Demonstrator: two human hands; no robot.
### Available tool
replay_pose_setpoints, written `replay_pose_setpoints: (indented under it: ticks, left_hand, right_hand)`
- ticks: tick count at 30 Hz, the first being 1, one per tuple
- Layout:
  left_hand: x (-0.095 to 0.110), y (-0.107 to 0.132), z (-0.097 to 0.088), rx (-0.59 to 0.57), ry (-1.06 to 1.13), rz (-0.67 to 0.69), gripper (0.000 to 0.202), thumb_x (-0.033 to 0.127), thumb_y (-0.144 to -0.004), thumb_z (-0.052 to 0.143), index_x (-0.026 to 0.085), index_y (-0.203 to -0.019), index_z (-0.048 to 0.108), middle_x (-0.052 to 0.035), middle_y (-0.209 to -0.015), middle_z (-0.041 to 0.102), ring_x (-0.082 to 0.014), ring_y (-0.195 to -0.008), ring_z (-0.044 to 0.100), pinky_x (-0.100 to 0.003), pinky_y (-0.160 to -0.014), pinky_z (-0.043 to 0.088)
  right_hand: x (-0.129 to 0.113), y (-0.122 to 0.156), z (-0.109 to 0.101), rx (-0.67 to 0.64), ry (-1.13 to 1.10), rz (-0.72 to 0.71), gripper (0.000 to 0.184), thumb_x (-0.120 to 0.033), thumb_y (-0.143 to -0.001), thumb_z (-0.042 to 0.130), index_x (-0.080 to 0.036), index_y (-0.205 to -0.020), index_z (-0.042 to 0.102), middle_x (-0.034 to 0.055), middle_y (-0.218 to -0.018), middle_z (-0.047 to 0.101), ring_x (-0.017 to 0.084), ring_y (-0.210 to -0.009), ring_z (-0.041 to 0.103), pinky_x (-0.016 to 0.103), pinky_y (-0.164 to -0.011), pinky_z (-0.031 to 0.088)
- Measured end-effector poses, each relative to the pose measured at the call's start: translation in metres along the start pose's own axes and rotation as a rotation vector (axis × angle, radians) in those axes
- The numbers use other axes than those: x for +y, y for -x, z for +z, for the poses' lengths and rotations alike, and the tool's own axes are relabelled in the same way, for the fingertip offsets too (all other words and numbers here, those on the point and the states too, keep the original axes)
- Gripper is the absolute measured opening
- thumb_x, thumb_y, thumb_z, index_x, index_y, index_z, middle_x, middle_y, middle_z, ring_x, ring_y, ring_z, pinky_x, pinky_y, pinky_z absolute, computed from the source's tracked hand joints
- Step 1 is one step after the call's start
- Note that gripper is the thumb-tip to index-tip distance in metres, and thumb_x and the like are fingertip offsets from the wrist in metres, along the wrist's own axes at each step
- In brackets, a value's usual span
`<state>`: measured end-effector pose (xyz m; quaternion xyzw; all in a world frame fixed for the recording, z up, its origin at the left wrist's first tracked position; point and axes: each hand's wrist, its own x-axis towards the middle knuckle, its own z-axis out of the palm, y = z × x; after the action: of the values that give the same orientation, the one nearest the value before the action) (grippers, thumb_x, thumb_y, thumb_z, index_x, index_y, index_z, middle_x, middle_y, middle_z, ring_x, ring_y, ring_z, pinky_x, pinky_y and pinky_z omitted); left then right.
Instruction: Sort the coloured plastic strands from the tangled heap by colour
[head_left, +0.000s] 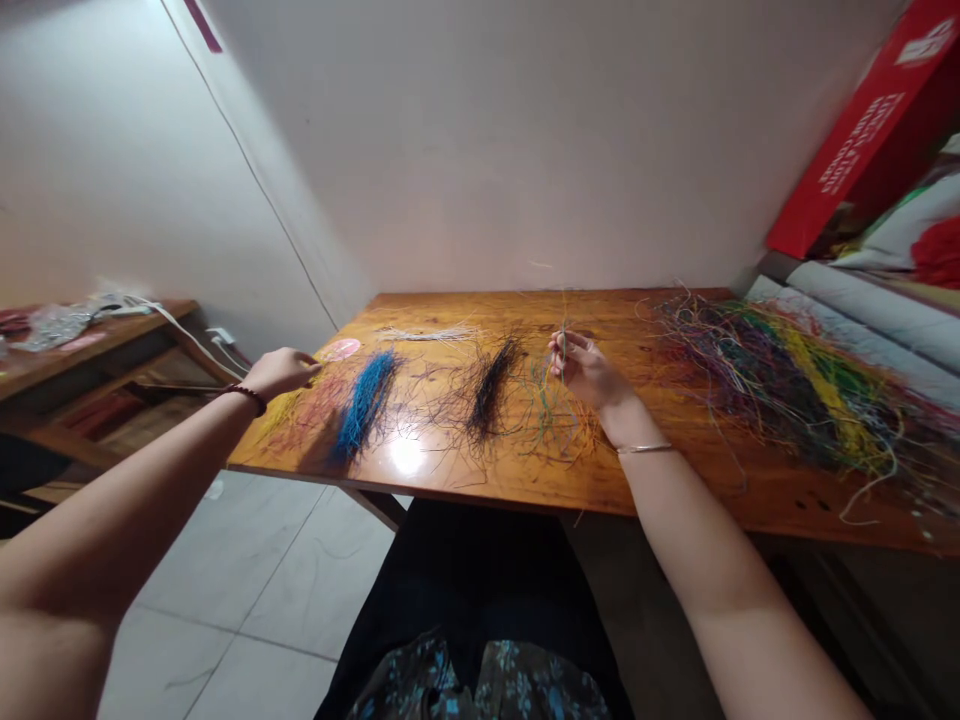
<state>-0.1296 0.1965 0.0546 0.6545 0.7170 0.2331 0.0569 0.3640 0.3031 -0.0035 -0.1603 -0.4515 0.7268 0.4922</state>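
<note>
Varnished table [442, 465], tangled strands [780, 385] hard to separate, right hand [586, 372] pinching thin strand [563, 345]

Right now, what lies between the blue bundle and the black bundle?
The head view shows loose dark strands on the table between the blue bundle and the black bundle.
</note>
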Motion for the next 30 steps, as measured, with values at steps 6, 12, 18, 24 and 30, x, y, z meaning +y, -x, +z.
replay_pose_setpoints:
  ticks: [6,12,18,24,30]
  left_hand:
    - [0.124,0.007,0.032,-0.117,0.163,0.079,0.042,0.055,-0.084,0.067,0.020,-0.104,0.075,-0.0088,-0.102,0.076,-0.0163,-0.079,0.070,-0.022,-0.061,0.051]
    - [0.248,0.036,0.060,-0.312,0.519,0.217,0.037,0.050,-0.089,0.064,0.022,-0.110,0.074,-0.0103,-0.106,0.075,-0.0129,-0.070,0.062,-0.022,-0.050,0.043]
    - [0.280,0.027,0.087,-0.256,0.787,0.021,0.037,0.049,-0.094,0.060,0.019,-0.108,0.076,-0.0145,-0.121,0.071,-0.0129,-0.071,0.060,-0.023,-0.048,0.038]
    - [0.288,0.022,0.093,-0.185,0.876,-0.079,0.042,0.054,-0.095,0.055,0.022,-0.118,0.070,-0.0112,-0.132,0.066,-0.0153,-0.092,0.063,-0.022,-0.059,0.046]
    - [0.275,-0.003,0.065,0.048,0.875,-0.077,0.033,0.050,-0.093,0.060,0.020,-0.100,0.072,-0.0103,-0.120,0.070,-0.0110,-0.072,0.058,-0.022,-0.046,0.035]
  right_hand:
    - [0.006,0.004,0.009,-0.047,0.048,0.021,0.034,-0.039,-0.059,0.094,-0.020,-0.080,0.075,-0.0023,-0.077,0.069,0.003,-0.051,0.052,0.017,-0.049,0.045]
    - [0.011,0.008,0.014,-0.089,0.087,0.042,0.031,-0.039,-0.062,0.093,-0.021,-0.078,0.075,-0.0012,-0.076,0.069,0.004,-0.054,0.052,0.017,-0.050,0.043]
    - [0.016,0.010,0.014,-0.137,0.167,0.051,0.026,-0.037,-0.067,0.090,-0.022,-0.081,0.075,-0.0001,-0.080,0.070,0.005,-0.058,0.052,0.018,-0.053,0.042]
    - [0.017,0.011,0.022,-0.144,0.215,0.066,0.028,-0.038,-0.068,0.090,-0.019,-0.082,0.075,0.0003,-0.077,0.067,0.005,-0.056,0.048,0.018,-0.051,0.039]
    - [0.020,0.011,0.025,-0.168,0.296,0.069,0.029,-0.040,-0.068,0.089,-0.018,-0.079,0.075,0.0020,-0.077,0.070,0.005,-0.057,0.049,0.018,-0.051,0.040]
